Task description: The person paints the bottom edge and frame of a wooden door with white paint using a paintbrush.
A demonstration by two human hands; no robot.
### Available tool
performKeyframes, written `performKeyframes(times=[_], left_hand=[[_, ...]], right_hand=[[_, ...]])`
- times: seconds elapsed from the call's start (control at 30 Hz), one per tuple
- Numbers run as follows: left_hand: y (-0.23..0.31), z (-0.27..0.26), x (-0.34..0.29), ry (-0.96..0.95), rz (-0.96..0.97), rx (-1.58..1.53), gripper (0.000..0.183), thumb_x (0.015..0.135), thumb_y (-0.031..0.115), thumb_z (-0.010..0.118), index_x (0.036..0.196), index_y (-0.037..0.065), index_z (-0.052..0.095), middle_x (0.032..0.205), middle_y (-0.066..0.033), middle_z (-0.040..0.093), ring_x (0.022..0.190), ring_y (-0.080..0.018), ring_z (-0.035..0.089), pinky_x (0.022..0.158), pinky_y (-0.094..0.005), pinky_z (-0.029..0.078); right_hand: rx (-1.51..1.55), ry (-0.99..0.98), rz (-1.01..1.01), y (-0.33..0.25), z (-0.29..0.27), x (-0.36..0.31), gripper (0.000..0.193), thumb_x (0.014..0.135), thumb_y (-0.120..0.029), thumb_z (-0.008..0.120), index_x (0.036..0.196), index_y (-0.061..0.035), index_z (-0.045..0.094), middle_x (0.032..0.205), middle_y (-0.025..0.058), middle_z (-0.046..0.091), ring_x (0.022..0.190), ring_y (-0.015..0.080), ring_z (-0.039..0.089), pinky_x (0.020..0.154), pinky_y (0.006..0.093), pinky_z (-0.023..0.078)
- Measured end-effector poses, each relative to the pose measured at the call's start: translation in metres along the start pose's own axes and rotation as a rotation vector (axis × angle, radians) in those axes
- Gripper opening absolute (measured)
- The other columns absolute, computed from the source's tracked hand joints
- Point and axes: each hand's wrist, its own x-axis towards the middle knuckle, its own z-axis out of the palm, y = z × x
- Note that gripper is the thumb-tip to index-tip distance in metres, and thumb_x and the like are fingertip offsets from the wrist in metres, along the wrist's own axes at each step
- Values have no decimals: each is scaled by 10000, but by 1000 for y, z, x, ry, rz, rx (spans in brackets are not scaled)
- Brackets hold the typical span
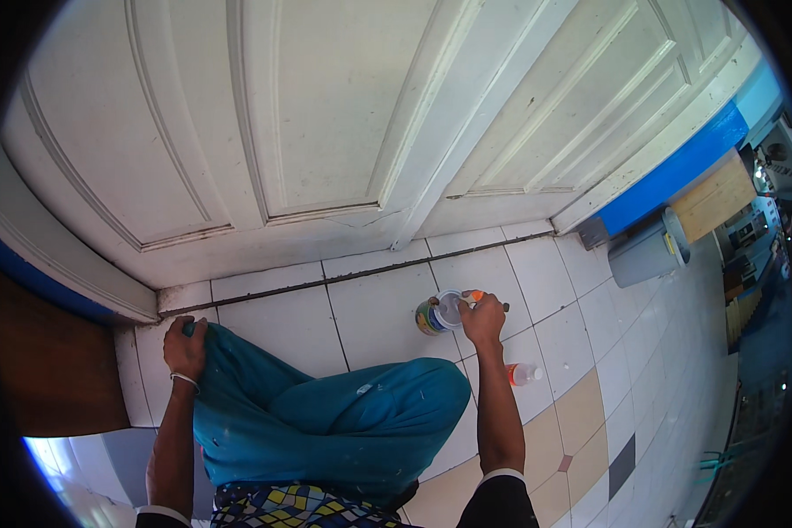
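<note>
At the left, your left hand point(185, 349) rests over the bent knee of your teal trousers point(273, 414), probably for steadiness as you sit low; you can't tell from this angle whether its fingers pinch the cloth. Ahead, 2 white panelled door leaves point(334, 106) rise from the far edge of the tiled floor point(370, 312), where a dark strip point(361, 279) runs along their foot. An open can point(428, 319) with a coloured label appears to stand upright on the tiles, a little back from that edge and beyond your other knee, its mouth facing up, likely placed there for easy reach. Your right hand point(484, 324) is closed around a handled tool point(476, 296), orange in part and mostly hidden, at the can's right rim; whether it touches the rim is unclear. Just beside your right forearm, a clear bottle point(524, 375) with a red-orange label seems to stand, perhaps kept close too. Farther right, a grey bin point(638, 260) sits near the floor's far edge, well apart.
</note>
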Motion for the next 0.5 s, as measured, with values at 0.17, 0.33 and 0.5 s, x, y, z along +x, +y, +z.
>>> performKeyframes(times=[0.17, 0.33, 0.5], left_hand=[[-3, 3, 2, -7, -5, -25, 477, 880, 450, 722, 1141, 52, 744, 1123, -202, 742, 1087, -388, 687, 982, -459, 512], [-9, 6, 4, -8, 3, -48, 477, 880, 454, 722, 1143, 56, 745, 1126, -207, 742, 1092, -392, 687, 990, -459, 509], [-10, -4, 4, -50, 12, -33, 549, 858, 521, 718, 1150, 57, 746, 1146, -219, 737, 1091, -406, 691, 994, -466, 512]], right_hand=[[-28, 20, 19, 7, 5, 1, 283, 783, -231, 829, 1008, -62, 805, 810, 212, 718, 782, 349, 712, 732, 441, 561], [428, 143, 164, 14, -11, -5, 255, 798, -102, 793, 977, 77, 763, 803, 126, 749, 650, 140, 682, 630, 312, 558], [649, 225, 348, 27, -4, -19, 290, 784, -108, 799, 970, 107, 745, 749, 154, 733, 659, 190, 708, 600, 320, 585]])
